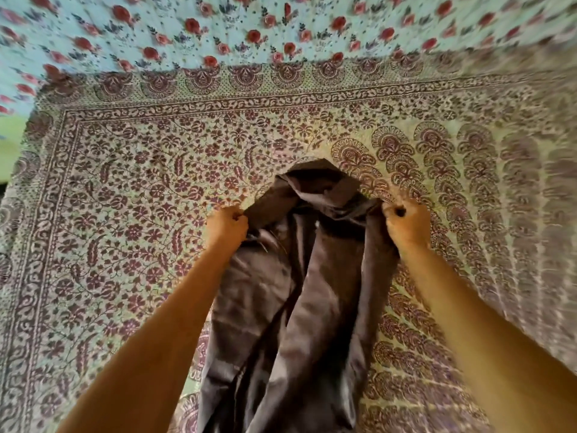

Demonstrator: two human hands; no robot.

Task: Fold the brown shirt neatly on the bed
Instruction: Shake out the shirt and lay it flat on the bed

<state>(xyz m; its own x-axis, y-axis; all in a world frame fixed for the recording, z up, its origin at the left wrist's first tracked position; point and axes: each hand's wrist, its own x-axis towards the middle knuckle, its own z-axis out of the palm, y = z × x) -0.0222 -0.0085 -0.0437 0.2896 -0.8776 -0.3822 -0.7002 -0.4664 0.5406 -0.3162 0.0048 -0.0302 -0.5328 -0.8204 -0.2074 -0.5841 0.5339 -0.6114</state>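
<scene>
Both arms reach out over the bed, and each fist is closed tight on the shirt [299,292]. The left hand [227,227] grips a bunch of the brown cloth at its left upper edge; the right hand [406,225] grips the right upper edge, fingers curled in. Between the fists the top of the shirt sags and flops away toward the far side, while the rest runs in long loose folds toward the near edge, rumpled and not yet folded. It lies over a bedspread [131,195] printed with maroon flowers. Farther off lies a pale blue cloth [218,29] with red roses.
</scene>
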